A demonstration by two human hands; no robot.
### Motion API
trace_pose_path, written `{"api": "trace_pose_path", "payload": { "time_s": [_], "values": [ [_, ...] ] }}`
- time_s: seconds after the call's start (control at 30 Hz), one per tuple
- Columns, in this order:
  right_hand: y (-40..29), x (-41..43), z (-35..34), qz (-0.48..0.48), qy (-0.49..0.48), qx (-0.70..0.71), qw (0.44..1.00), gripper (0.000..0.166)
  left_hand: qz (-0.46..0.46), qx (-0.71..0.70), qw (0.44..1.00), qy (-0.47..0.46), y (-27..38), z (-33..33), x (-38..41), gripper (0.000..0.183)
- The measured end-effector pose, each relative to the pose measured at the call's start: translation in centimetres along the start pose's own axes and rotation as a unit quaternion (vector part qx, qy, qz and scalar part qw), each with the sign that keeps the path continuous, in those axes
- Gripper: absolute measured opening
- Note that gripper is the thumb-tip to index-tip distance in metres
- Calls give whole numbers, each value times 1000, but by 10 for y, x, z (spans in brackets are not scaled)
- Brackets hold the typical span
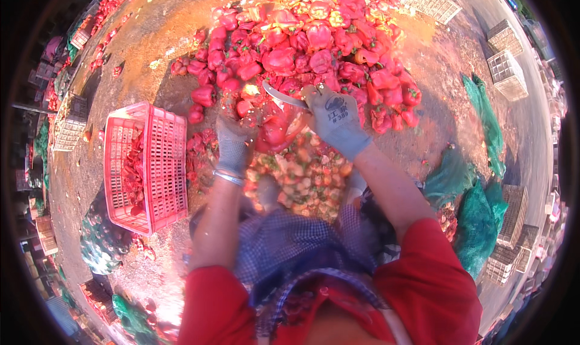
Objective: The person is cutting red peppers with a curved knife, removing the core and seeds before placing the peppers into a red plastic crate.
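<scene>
My right hand point(333, 118), in a grey coated work glove, is closed on a knife whose curved metal blade point(282, 96) points up and left. My left hand point(236, 139), gloved with a bracelet at the wrist, is at the left of a red bell pepper point(274, 129); its fingers are blurred, and whether they hold a pepper I cannot tell. Beyond both hands lies a large pile of red bell peppers point(281, 60). Below them, between my legs, are cut pepper cores and scraps point(308, 177). Red pieces lie in a red plastic crate point(165, 173) on the left.
Green mesh sacks point(478, 227) and pale plastic crates point(507, 75) stand or lie on the right. A stuffed mesh sack point(104, 236) is below the red crate. Another pale crate point(71, 123) stands at the far left. Loose peppers lie on the ground at upper left.
</scene>
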State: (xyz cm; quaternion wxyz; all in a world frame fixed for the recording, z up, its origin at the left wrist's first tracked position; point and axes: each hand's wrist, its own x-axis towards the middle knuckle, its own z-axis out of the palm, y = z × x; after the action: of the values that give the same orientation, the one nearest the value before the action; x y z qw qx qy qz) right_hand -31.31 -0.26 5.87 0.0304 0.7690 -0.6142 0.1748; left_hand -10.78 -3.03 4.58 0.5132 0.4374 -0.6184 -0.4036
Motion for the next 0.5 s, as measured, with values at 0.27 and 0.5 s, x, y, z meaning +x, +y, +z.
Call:
{"api": "trace_pose_path", "payload": {
  "time_s": [0.27, 0.5],
  "values": [
    [6, 9, 8, 193, 128, 415, 880, 15, 70, 14, 996, 48, -7, -5, 0, 30],
    [46, 5, 4, 216, 44, 490, 843, 27, -44, -86, 995, 33, -4, -18, 6, 32]
  ]
}}
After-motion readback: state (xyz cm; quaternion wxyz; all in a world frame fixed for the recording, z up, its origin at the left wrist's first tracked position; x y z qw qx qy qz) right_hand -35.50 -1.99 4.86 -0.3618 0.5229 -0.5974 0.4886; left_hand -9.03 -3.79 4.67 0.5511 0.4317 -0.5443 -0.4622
